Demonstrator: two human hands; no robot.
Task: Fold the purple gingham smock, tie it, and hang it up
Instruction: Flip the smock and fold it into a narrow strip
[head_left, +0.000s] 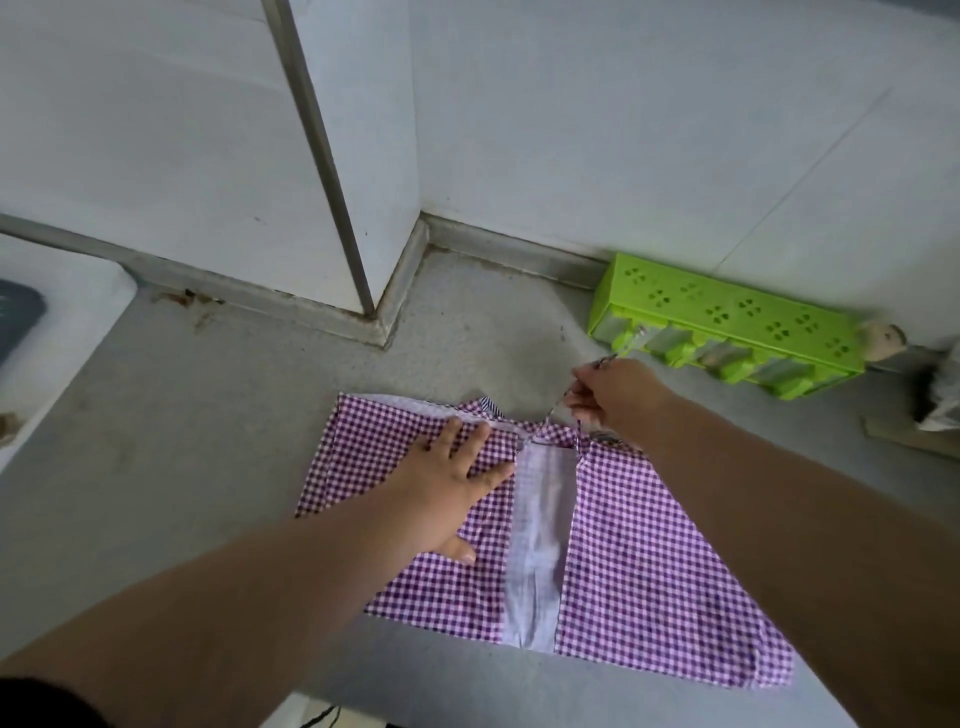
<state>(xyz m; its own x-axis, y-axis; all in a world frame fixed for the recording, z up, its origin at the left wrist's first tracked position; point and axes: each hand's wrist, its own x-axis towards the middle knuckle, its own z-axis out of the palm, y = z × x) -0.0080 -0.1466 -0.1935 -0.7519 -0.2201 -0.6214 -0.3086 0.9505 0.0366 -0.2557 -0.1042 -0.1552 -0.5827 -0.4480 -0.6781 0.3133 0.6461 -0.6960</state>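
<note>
Purple gingham smock (639, 561) lies flat on grey table (218, 467), partly folded, both side panels turned in over a pale lining strip (537, 540) running down the middle; smock sits at about 5 o'clock of frame centre, near the table's front edge. Left hand (441, 483) presses flat on the left panel, fingers straight and spread, tips toward 1 o'clock. Right hand (615, 392) is at the smock's top edge, 1 o'clock from the left hand, fingers curled, pinching a thin tie string (558, 402) that runs back down to the neckline. Hands are apart. Green perforated rack (727, 322) stands against the white wall (623, 130) at 2 o'clock, just beyond the right hand. Dark object (15, 322) at the 9 o'clock frame edge, can't tell what
</note>
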